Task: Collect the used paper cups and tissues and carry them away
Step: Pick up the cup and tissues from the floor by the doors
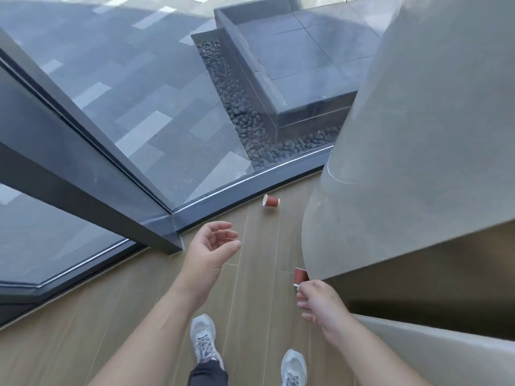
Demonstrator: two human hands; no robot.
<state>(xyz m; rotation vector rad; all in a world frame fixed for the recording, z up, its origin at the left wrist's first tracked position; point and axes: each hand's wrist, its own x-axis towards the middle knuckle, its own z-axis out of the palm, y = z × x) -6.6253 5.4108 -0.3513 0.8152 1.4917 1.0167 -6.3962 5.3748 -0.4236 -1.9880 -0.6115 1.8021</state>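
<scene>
A red paper cup (271, 201) lies on its side on the wooden floor, close to the window sill, with its white rim facing left. A second red paper cup (300, 276) is pinched by its rim in my right hand (320, 300), just beside the grey column. My left hand (213, 246) hovers above the floor short of the lying cup, palm up, fingers loosely curled and holding nothing. No tissue is in view.
A wide grey column (404, 162) rises on the right, with a dark recess below it. Floor-to-ceiling glass with a dark metal frame (92, 174) closes off the left and far side. My two white shoes (203, 341) stand on the wooden floor.
</scene>
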